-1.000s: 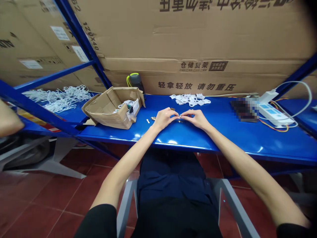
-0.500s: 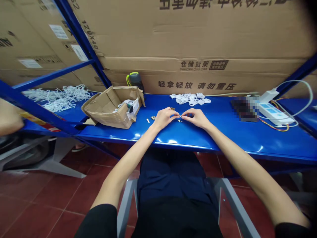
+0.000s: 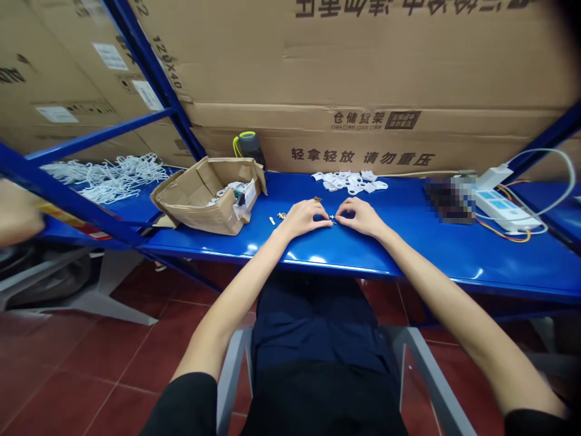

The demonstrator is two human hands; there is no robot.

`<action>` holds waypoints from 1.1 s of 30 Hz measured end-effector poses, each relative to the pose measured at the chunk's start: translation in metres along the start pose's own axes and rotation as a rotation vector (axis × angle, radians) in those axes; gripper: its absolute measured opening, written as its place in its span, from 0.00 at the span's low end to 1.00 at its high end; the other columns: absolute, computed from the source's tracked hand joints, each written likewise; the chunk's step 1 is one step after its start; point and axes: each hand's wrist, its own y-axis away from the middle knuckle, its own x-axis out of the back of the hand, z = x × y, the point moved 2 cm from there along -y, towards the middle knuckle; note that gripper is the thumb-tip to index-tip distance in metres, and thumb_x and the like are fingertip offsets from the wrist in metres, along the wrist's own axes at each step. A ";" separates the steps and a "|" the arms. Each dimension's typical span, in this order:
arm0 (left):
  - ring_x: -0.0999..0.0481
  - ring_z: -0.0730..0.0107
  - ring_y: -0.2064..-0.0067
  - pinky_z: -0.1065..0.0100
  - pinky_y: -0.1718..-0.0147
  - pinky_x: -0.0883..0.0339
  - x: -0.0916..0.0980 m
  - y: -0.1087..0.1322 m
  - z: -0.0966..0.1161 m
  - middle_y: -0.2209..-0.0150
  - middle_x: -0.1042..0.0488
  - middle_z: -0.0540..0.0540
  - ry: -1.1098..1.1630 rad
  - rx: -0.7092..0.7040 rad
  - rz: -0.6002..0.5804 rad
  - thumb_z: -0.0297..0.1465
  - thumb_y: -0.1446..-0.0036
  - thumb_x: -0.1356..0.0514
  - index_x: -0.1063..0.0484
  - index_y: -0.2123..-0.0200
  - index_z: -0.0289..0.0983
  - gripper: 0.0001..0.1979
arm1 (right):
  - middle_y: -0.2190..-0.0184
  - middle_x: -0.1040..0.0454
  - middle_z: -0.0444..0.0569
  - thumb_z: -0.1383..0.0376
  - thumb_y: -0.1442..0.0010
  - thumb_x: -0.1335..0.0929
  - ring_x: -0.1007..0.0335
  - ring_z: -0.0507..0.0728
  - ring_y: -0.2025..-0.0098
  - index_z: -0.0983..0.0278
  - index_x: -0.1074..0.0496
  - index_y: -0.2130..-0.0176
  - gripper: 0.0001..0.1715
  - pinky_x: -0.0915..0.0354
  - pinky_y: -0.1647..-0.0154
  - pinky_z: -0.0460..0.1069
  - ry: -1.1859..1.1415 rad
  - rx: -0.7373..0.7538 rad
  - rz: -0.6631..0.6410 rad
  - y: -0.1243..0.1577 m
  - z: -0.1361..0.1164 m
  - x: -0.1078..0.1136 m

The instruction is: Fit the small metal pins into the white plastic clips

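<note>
A grey chair is occupied in front of a blue metal bench, and both forearms are extended over the bench's front edge. The left hand and the right hand are held close together on the bench, with the fingertips nearly meeting around a tiny metal part. Whether that part is clamped cannot be told, as it is too small. Small brass fittings are scattered on the bench just left of the left hand.

Farther back on the bench, white plastic pieces are heaped behind the hands. An open cardboard box is placed to their left, with a dark bottle behind it. A pixelated object and a white power strip are placed toward the bench's right end. White wire loops are piled beyond its left end, near another person's forearm. Large cardboard cartons are stacked behind the bench.
</note>
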 end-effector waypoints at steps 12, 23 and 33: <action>0.18 0.60 0.50 0.61 0.48 0.30 0.004 -0.001 0.004 0.54 0.15 0.45 -0.008 0.025 -0.035 0.42 0.29 0.35 0.15 0.59 0.41 0.13 | 0.55 0.19 0.52 0.57 0.33 0.30 0.25 0.64 0.51 0.58 0.17 0.61 0.11 0.33 0.48 0.58 0.014 0.078 0.004 0.000 0.001 -0.005; 0.21 0.56 0.51 0.56 0.48 0.32 0.007 -0.004 0.004 0.52 0.15 0.45 -0.149 0.220 0.018 0.41 0.25 0.42 0.17 0.55 0.41 0.15 | 0.51 0.18 0.52 0.56 0.31 0.31 0.26 0.65 0.47 0.56 0.17 0.56 0.13 0.35 0.46 0.59 0.069 0.043 -0.014 0.000 0.001 0.000; 0.27 0.45 0.42 0.48 0.44 0.35 0.008 0.004 -0.013 0.47 0.20 0.38 -0.326 0.479 0.106 0.32 0.26 0.45 0.18 0.48 0.41 0.15 | 0.50 0.19 0.59 0.67 0.33 0.35 0.30 0.71 0.43 0.61 0.17 0.55 0.17 0.37 0.48 0.60 0.373 -0.275 0.188 0.007 0.041 0.033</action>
